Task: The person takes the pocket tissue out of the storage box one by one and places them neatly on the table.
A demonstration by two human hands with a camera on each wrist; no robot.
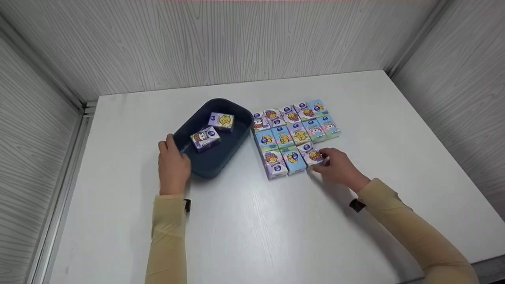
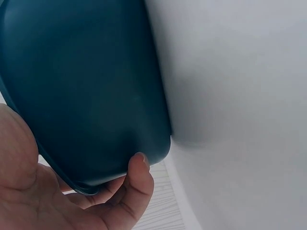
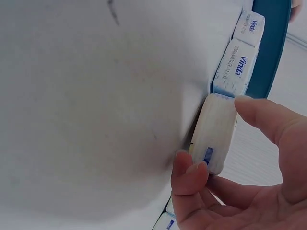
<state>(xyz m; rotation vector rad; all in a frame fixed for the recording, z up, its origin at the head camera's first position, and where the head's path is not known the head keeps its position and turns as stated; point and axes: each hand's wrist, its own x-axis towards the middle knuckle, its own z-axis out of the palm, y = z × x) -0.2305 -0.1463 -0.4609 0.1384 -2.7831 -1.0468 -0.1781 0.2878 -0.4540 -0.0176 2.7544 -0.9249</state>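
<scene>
My left hand (image 1: 173,167) grips the near left side of a dark blue plastic tub (image 1: 213,170), its fingers curled against the outer wall (image 2: 96,96). Two small tissue packs lie in the tub, a white-and-purple one (image 1: 205,139) and one with a yellow character (image 1: 221,121). To the right, my right hand (image 1: 337,165) pinches a purple-and-white tissue pack (image 1: 310,154) between thumb and fingers, at the right end of the nearest row. In the right wrist view this pack (image 3: 214,132) sits slightly askew beside a neighbouring pack (image 3: 236,67) printed "Vinda".
Several more tissue packs (image 1: 285,136) lie flat in three close rows right of the tub, whose right rim overlaps their left edge in the head view. They rest on a white table (image 1: 236,236). Grey wood-grain panels (image 1: 236,43) stand behind and at both sides.
</scene>
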